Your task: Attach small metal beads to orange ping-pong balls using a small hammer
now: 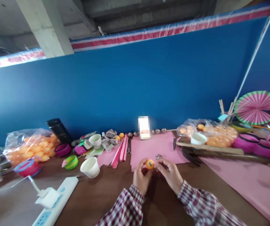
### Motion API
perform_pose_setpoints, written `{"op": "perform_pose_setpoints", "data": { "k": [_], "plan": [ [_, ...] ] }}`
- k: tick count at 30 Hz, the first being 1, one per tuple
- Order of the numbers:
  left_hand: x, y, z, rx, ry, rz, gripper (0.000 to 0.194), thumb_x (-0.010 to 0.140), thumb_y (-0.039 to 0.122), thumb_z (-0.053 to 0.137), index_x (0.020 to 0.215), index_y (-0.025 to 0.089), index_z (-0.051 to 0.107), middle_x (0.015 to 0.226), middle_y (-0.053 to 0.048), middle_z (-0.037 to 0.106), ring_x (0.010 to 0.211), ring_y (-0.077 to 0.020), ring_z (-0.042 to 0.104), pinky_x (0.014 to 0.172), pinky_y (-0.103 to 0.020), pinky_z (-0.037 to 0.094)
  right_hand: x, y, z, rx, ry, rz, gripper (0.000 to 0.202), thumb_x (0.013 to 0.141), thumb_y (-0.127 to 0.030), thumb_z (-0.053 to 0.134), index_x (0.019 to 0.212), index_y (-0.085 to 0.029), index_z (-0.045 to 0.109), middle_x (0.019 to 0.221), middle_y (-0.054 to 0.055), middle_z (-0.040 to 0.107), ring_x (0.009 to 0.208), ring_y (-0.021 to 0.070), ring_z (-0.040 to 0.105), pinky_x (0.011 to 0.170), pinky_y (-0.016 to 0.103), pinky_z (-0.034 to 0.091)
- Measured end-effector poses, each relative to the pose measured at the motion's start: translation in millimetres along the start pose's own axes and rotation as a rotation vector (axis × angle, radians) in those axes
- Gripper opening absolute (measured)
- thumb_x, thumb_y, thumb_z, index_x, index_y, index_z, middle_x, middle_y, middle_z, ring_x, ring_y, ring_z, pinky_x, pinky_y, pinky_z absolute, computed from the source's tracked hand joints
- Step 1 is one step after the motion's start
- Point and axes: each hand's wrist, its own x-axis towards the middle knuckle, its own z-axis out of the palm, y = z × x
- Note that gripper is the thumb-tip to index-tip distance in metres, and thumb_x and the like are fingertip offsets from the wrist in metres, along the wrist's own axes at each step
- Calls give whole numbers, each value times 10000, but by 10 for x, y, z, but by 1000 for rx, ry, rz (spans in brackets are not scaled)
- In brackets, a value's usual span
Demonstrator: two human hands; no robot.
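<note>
My left hand (141, 178) is closed around an orange ping-pong ball (150, 164) just above the table's near side. A small dark grey patch shows on the ball's face; whether it is a hole or something stuck on, I cannot tell. Close by on the right, my right hand (170, 173) has thumb and fingers pinched together at the ball's edge. What they hold, if anything, is too small to make out. Just beyond the fingers, a small pile of shiny metal pieces (158, 156) lies on a pink paper sheet (157, 145).
Bagged orange balls stand left (37, 147) and right (221, 135). A white cup (90, 167) and a power strip (65, 188) are on the left. Folded pink paper strips (120, 153) lie near the middle. Hammers with wooden handles (210, 148) lie on the right, before a blue partition (125, 88).
</note>
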Motion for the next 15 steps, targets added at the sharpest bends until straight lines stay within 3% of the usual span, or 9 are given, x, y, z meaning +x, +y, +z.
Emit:
{"op": "perform_pose_setpoints", "data": {
  "k": [8, 12, 15],
  "plan": [
    [6, -23, -4, 12, 16, 33, 411, 650, 258, 612, 1036, 168, 506, 957, -71, 605, 782, -172, 599, 702, -292, 504, 20, 59, 29, 252, -33, 143, 212, 672, -362, 590, 776, -187, 532, 642, -25, 552, 558, 88, 500, 533, 214, 409],
    [-7, -9, 0, 26, 5, 24, 419, 647, 257, 619, 1039, 164, 502, 952, -67, 605, 767, -169, 600, 697, -298, 504, 41, 89, 8, 193, -34, 104, 204, 662, -363, 601, 698, -172, 540, 571, -39, 508, 528, 78, 463, 527, 212, 389],
    [-12, 2, 9, 33, 15, 38, 410, 639, 251, 629, 1022, 156, 515, 957, -72, 608, 806, -176, 595, 748, -305, 485, 62, 123, 0, 211, -48, 62, 215, 646, -366, 617, 706, -170, 554, 675, -16, 548, 630, 98, 499, 615, 230, 409]
  ]
}}
